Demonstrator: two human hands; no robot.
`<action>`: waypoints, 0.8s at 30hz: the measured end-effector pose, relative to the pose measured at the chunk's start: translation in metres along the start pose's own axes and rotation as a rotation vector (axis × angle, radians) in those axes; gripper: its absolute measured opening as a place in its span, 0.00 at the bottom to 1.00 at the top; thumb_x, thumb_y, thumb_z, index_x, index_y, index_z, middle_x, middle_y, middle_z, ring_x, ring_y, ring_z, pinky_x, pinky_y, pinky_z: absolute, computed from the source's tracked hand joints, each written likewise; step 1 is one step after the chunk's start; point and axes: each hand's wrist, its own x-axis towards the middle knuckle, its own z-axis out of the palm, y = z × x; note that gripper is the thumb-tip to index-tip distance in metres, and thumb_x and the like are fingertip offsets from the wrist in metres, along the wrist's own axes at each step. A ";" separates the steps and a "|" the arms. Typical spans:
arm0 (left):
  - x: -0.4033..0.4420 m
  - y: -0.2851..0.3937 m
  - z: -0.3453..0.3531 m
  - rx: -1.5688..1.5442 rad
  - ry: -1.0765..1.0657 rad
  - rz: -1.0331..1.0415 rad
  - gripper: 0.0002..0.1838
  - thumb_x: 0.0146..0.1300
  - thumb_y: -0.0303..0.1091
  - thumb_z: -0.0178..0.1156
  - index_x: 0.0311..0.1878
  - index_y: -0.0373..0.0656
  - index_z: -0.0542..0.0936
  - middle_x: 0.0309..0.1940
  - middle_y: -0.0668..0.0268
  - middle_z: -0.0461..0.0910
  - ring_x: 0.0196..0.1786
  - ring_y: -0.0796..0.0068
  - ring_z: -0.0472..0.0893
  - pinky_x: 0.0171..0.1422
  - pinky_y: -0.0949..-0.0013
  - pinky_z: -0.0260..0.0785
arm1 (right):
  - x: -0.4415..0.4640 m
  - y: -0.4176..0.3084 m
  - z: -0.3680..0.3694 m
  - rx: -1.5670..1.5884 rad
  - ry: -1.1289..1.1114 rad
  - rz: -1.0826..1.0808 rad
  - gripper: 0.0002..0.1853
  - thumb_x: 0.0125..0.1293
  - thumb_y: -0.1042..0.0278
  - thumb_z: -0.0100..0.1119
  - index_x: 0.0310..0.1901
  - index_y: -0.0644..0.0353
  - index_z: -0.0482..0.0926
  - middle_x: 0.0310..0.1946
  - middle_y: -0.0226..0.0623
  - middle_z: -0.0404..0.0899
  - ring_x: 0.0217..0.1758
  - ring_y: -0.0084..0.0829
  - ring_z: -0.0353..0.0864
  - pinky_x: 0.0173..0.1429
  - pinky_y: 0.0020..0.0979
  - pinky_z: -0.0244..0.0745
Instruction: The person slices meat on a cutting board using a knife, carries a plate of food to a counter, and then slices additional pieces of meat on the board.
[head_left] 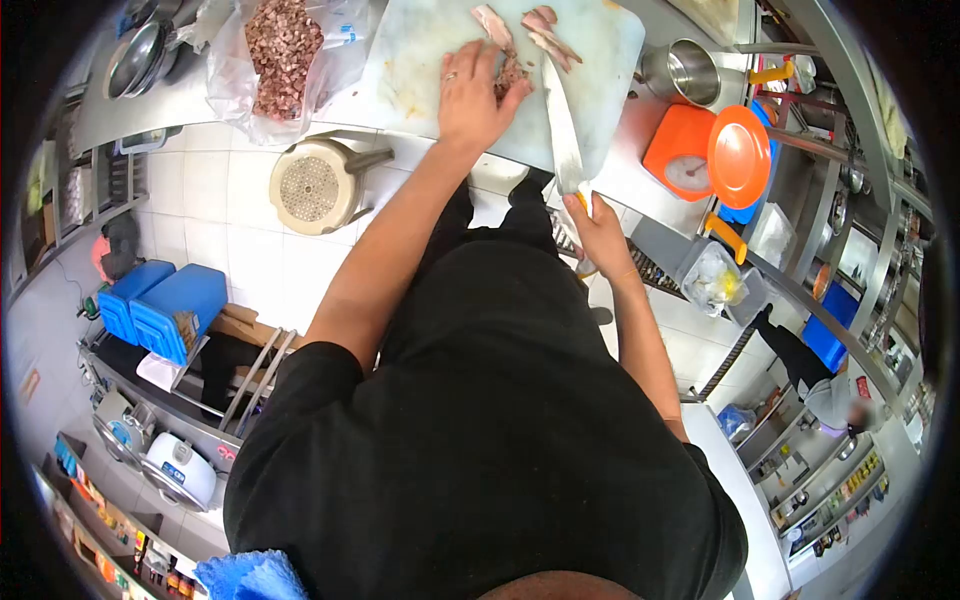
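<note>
My right hand (602, 238) is closed round the handle of a large kitchen knife (563, 130), whose long blade points away from me over the white cutting board (410, 70). My left hand (472, 95) lies on the board with fingers stretched out and thumb apart, against a small pile of chopped meat (511, 78). Some of that pile is hidden by the fingers. Strips of sliced meat (548, 38) lie beyond the knife tip, and another piece (491, 24) rests just past my left fingertips.
A clear plastic bag (228, 75) holds diced meat (283, 60) left of the board. To the right stand a steel pot (683, 72) and an orange scale (668, 150) with an orange plate (739, 155). A beige stool (312, 187) is below the counter. Another person (825, 390) is far right.
</note>
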 end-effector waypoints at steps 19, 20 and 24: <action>-0.011 -0.004 -0.005 -0.077 -0.046 0.197 0.12 0.61 0.30 0.73 0.48 0.44 0.87 0.53 0.61 0.86 0.60 0.55 0.84 0.70 0.51 0.74 | -0.021 -0.007 -0.010 -0.240 0.026 -0.003 0.29 0.78 0.42 0.62 0.53 0.68 0.79 0.27 0.47 0.84 0.20 0.35 0.83 0.28 0.38 0.77; -0.012 -0.005 -0.006 -0.079 -0.048 0.209 0.11 0.61 0.29 0.72 0.47 0.44 0.87 0.52 0.61 0.86 0.59 0.56 0.84 0.70 0.51 0.74 | -0.024 -0.010 -0.015 -0.244 0.027 0.013 0.29 0.78 0.42 0.62 0.52 0.68 0.79 0.27 0.47 0.84 0.21 0.36 0.84 0.29 0.39 0.78; -0.014 -0.008 -0.012 -0.120 -0.053 0.234 0.11 0.61 0.27 0.72 0.47 0.44 0.87 0.51 0.63 0.87 0.57 0.57 0.85 0.70 0.52 0.74 | -0.025 0.001 -0.029 -0.469 0.143 -0.143 0.29 0.78 0.41 0.61 0.51 0.68 0.78 0.27 0.56 0.85 0.29 0.55 0.88 0.36 0.48 0.80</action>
